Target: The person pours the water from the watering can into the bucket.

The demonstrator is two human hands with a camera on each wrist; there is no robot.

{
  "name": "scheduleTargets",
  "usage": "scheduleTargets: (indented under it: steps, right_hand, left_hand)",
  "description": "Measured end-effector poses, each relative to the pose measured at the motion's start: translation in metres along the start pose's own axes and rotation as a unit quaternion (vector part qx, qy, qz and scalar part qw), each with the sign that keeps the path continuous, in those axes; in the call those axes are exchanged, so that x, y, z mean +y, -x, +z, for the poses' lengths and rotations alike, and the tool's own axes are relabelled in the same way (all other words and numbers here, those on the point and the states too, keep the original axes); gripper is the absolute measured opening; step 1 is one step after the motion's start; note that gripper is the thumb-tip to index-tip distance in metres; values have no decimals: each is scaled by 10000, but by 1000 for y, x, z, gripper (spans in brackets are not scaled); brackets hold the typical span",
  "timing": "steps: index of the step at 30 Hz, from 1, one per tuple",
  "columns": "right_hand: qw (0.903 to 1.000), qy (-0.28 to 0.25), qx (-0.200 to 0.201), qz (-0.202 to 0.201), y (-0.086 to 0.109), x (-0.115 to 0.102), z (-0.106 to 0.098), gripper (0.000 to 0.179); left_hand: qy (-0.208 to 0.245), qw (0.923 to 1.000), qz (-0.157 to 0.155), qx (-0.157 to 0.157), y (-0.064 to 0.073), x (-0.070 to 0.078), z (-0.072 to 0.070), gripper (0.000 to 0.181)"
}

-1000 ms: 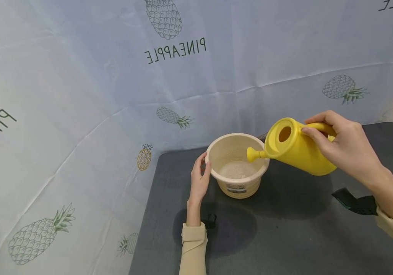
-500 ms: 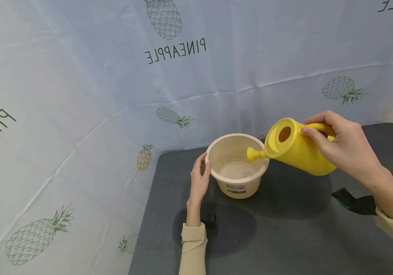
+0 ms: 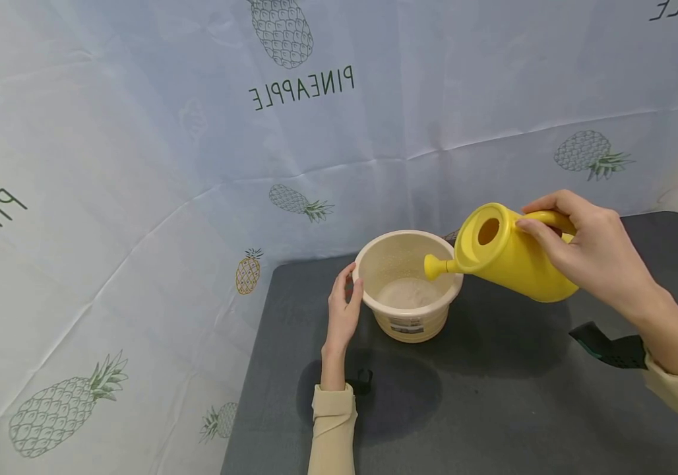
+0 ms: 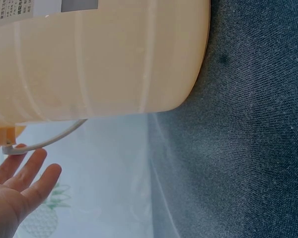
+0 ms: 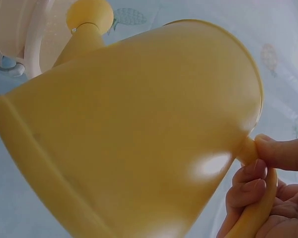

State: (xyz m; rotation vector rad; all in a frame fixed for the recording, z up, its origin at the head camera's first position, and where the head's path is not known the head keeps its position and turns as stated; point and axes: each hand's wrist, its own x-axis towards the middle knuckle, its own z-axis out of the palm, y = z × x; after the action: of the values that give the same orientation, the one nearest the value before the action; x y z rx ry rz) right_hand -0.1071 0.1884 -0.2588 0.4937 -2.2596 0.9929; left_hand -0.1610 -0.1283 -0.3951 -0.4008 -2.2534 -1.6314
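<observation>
A cream plastic bucket with a label on its front stands upright in the head view. My left hand rests against the left of its rim with fingers spread and slightly bent; in the left wrist view those fingers are near the thin bail handle. My right hand grips a yellow watering can by its handle. The can is tilted, its rose over the bucket's inside near the right rim. A pale, speckled, shiny surface shows at the bucket's bottom; any stream is too fine to make out.
The bucket stands on a dark grey cloth-covered table, close to its back edge. A pale curtain with pineapple prints hangs behind and to the left. Dark camera straps show at my wrists.
Both hands, the bucket and the tilted watering can stay nearly where they were. The speckled glints on the bucket's bottom differ between frames.
</observation>
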Motion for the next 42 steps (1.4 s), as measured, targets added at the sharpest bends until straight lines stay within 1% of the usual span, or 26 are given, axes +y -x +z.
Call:
scheduleTargets:
  steps: [8, 19, 38, 42]
  right_hand:
    - [10000, 10, -18, -56, 0, 0, 0, 22]
    - [9998, 51, -87, -155, -2, -1, 0, 23]
    - [9998, 95, -131, -93, -4, -3, -1, 24]
    - [9997, 183, -151, -55, -5, -4, 0, 24]
  left_hand:
    - [-17, 10000, -18, -24, 0, 1, 0, 39]
    - [30, 10000, 70, -27, -1, -1, 0, 39]
    - [25, 10000, 23, -53, 0, 0, 0, 40]
    - [25, 10000, 23, -43, -1, 0, 0, 39]
